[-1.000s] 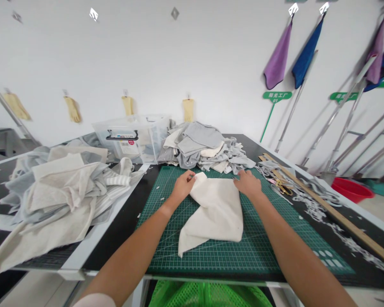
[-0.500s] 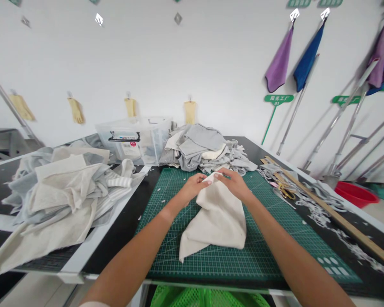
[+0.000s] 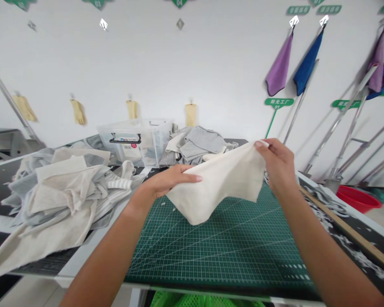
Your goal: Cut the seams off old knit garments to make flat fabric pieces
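While the left hand (image 3: 173, 177) and right hand (image 3: 278, 160) each pinch one cream cloth (image 3: 216, 183) above the green cutting mat (image 3: 217, 247), one clear lidded bin (image 3: 134, 143), with grey fabric showing inside, stands at the far left between two cloth heaps, one left (image 3: 67, 183), one far (image 3: 200, 143). Four yellow gloves (image 3: 191, 114) hang behind.

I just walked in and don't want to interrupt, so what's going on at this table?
Someone's left hand and right hand are holding a cream cloth stretched between them, above a green cutting mat. A heap of grey and cream fabric lies to the left, and another pile sits behind the mat, beside a clear plastic box.
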Demonstrator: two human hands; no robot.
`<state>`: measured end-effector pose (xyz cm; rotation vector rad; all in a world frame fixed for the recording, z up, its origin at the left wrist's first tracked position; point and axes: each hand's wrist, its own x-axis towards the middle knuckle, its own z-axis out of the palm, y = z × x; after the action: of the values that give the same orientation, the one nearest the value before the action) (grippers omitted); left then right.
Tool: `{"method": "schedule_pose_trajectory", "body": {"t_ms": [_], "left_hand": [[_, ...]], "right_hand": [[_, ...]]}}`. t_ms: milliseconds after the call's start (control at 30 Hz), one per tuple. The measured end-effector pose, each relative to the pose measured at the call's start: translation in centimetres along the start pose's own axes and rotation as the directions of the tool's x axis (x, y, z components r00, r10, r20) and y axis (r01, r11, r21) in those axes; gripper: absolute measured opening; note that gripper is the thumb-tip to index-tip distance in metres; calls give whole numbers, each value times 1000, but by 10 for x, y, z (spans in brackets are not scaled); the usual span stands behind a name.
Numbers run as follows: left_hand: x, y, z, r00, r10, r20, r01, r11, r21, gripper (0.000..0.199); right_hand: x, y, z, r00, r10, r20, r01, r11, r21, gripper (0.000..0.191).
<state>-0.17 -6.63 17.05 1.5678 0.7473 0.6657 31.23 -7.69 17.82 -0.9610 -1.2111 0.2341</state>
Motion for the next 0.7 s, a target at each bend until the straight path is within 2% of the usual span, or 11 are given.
{"method": "schedule_pose_trajectory", "body": {"t_ms": [133,200,267,333,400,533,600,700], "left_hand": [[-22,16,-17,982,102,-158,-74,982,172,34],[-30,19,-26,990,43,-131,-19,983,183,35],[-35,19,-34,998,-52,-43,58,985,161,38],[-37,17,-42,997,-82,7,80,988,133,42],[-35,11,-48,998,-54,-29,56,994,97,47],[-27,1,-55,990,-11,-139,18,999,50,53],[-23,0,-56,987,43,-156,-27,994,102,48],[-19,2,-57,967,164,-193,-106,954,279,40]], "right_hand": [[16,-20,-17,995,-30,-100,32,999,17,27],[23,-28,-26,990,-24,-138,30,999,41,25],[28,-35,-35,983,-7,-184,19,998,59,22],[32,-40,-43,978,29,-208,-15,998,67,20],[35,-43,-51,980,85,-179,-73,995,72,19],[41,-40,-66,977,205,-50,-202,977,65,23],[45,-35,-73,967,255,-1,-255,965,59,25],[49,-27,-84,952,303,33,-304,953,23,28]]}}
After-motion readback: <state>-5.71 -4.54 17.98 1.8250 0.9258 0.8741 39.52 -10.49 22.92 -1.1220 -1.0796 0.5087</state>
